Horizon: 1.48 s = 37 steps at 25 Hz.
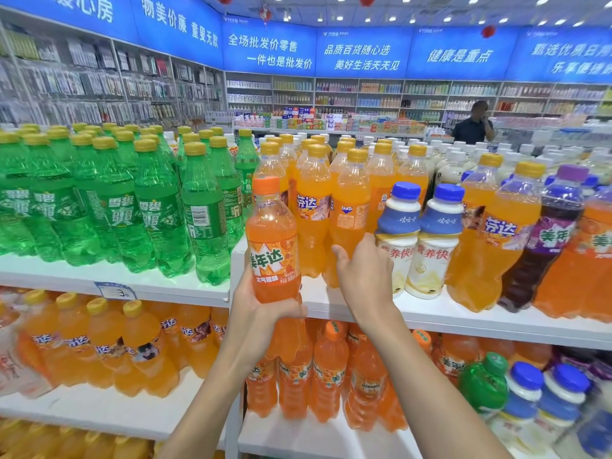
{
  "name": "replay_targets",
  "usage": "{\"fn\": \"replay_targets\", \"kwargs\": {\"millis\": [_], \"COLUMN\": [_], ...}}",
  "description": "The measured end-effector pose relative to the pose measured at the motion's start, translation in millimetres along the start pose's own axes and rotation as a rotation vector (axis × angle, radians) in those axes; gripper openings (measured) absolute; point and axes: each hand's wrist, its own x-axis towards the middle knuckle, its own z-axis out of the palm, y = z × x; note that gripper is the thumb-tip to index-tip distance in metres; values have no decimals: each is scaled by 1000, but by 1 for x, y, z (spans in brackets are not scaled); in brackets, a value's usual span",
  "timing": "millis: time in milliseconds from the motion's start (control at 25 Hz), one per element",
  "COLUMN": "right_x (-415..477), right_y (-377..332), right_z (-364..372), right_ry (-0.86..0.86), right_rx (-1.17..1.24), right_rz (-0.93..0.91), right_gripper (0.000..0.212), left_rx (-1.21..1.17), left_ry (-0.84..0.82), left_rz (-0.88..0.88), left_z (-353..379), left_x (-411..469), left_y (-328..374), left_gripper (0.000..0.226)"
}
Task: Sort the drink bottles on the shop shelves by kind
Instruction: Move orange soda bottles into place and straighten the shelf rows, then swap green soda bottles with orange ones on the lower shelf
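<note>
Head-worn wide view — forward, slightly down — close to the shelves [430, 321].

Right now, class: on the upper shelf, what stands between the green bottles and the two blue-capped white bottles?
Head view: yellow-capped orange bottles stand there; the right hand grips one. The left hand holds an orange-capped bottle before them.

A shop is showing. Massed drink bottles [155, 210] are crowding the white shelf [430, 314], a price tag [114, 290] hanging on its edge.
</note>
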Motion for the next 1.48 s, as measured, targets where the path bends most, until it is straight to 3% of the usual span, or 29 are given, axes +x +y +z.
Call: {"fn": "replay_targets", "kwargs": {"millis": [480,640,880,1160,1480], "right_x": [5,1,-10,-39,-94], "right_y": [2,11,20,30,62], "right_z": [31,32,23,2,-15], "right_ry": [78,41,-53,-83,-102], "right_rx": [66,75,17,-59,-149], "right_rz": [-9,-17,-53,-183,-190], "right_gripper": [57,56,73,48,48], "left_rx": [42,42,33,30,9], "left_ry": [-36,-40,-70,-107,-149], "left_rz": [-22,-21,-10,-16,-94], "left_z": [2,2,6,7,13], "left_x": [-8,-9,-15,-32,-59], "left_y": [-1,-2,-1,-5,-19], "left_gripper": [67,67,69,68,65]}}
